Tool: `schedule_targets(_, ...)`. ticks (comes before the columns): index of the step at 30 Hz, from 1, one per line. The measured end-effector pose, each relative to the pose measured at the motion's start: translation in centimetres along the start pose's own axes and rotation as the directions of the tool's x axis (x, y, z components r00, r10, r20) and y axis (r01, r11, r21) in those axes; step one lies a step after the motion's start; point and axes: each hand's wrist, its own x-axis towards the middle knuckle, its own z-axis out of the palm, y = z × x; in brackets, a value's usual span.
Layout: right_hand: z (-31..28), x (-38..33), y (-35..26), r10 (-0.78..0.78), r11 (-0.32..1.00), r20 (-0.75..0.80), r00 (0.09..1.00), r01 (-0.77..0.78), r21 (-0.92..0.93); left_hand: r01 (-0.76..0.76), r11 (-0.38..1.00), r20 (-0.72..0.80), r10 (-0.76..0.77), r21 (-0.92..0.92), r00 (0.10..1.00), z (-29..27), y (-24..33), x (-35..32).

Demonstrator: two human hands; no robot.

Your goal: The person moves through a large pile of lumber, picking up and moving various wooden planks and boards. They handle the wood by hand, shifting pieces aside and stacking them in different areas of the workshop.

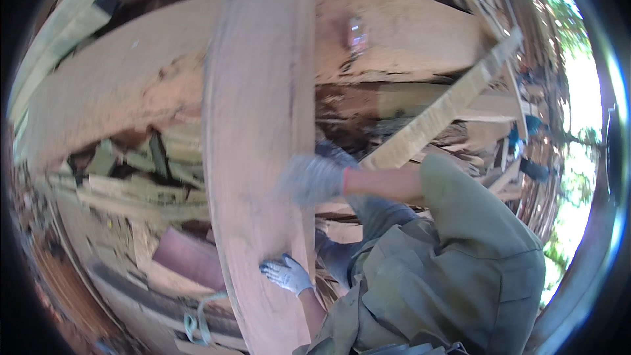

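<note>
A long, wide, pale wooden plank (256,112) runs from the top of the view down to the lower edge, lying across other timber. My left hand (287,275), in a white-grey glove with dark fingertips, rests flat on the plank's near part with its fingers stretched out. Farther up, my right hand (312,181) is over the plank's right edge, in a grey glove with a red cuff. Motion smears its fingers, so whether it holds anything is unclear. The right forearm reaches in from the right, out of an olive sleeve.
A thick, rough-edged slab (407,33) lies crosswise beneath the plank, with a small shiny object (357,34) on it. A narrow batten (447,102) slants at the right. Broken wood scraps (138,190), a reddish-brown board (189,258) and a pale strap (200,322) lie at left.
</note>
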Motion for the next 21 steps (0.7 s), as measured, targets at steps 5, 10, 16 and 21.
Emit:
schedule_targets(5,-14.2,-21.2,7.9,0.881,0.317,-0.263,0.393,-0.903,-0.289,-0.005,0.998,0.296,-0.016,0.070,0.955,0.2,-2.3,3.1)
schedule_targets(10,-8.4,-38.6,0.6,0.976,-0.133,-0.163,-0.142,-0.989,0.065,-0.070,0.986,0.272,0.025,0.154,0.962,4.6,-5.8,7.9)
schedule_targets(16,10.1,-43.8,-9.0,0.997,-0.015,0.083,0.005,-0.971,0.240,-0.119,0.988,0.071,0.112,0.096,0.991,12.0,-6.3,14.4)
schedule_targets(21,21.4,-43.9,-17.3,0.973,0.225,-0.080,0.217,-0.805,0.549,-0.191,0.969,-0.093,0.207,0.157,0.974,11.7,-6.7,17.2)
